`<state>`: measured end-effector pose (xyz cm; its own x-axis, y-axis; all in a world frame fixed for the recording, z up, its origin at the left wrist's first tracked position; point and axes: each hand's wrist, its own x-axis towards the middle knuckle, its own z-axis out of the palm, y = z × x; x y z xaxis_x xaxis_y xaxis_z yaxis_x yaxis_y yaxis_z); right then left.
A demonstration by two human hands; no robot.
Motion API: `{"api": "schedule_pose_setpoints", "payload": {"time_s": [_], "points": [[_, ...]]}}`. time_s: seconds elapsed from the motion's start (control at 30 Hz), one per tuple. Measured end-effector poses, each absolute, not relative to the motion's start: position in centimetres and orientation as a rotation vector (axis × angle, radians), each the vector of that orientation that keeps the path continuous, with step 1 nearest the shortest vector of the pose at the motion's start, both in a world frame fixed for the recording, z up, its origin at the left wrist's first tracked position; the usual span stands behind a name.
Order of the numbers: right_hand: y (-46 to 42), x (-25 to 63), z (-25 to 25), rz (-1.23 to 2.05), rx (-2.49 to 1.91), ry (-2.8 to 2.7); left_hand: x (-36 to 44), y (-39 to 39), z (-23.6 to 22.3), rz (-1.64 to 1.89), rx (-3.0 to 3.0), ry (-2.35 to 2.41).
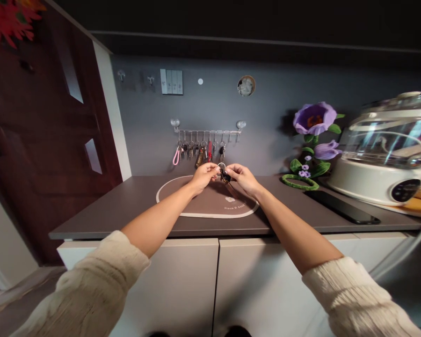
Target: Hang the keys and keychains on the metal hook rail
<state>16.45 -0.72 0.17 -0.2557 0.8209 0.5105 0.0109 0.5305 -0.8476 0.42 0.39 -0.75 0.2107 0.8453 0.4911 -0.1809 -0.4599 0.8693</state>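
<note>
Both of my hands meet above the brown mat, around a bunch of keys (225, 176) on a metal ring. My left hand (205, 178) pinches the ring's left side between thumb and fingers. From the other side, my right hand (243, 178) is closed on the bunch near the ring, its fingertips partly covering the dark key heads. Behind my hands, a clear hook rail (208, 132) on the grey wall carries several key sets, among them a pink loop (176, 156) and a red strap (209, 150). The brown mat (171, 196) with a pale rim lies under my hands.
On the right of the counter stand a purple crocheted flower (315, 119) and a white appliance with a clear cover (368, 173). A black phone (342, 207) lies before them. A dark red door (52, 140) is at the left, cabinet doors (182, 281) below.
</note>
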Motion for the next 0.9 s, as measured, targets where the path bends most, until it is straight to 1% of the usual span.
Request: {"api": "schedule_pose_setpoints", "payload": {"time_s": [0.57, 0.73, 0.9], "points": [[-0.6, 16.3, 0.4, 0.766, -0.653, -1.670, 1.0, 0.1, -0.9, 1.417, 1.573, 0.653], [0.3, 16.5, 1.0, 0.697, -0.704, -1.589, 0.8, 0.5, -0.9, 1.497, 1.602, 0.753], [1.8, 16.6, 2.6, 0.779, -0.734, -1.490, 0.4, 1.4, -1.6, 1.573, 1.700, 0.959]]}}
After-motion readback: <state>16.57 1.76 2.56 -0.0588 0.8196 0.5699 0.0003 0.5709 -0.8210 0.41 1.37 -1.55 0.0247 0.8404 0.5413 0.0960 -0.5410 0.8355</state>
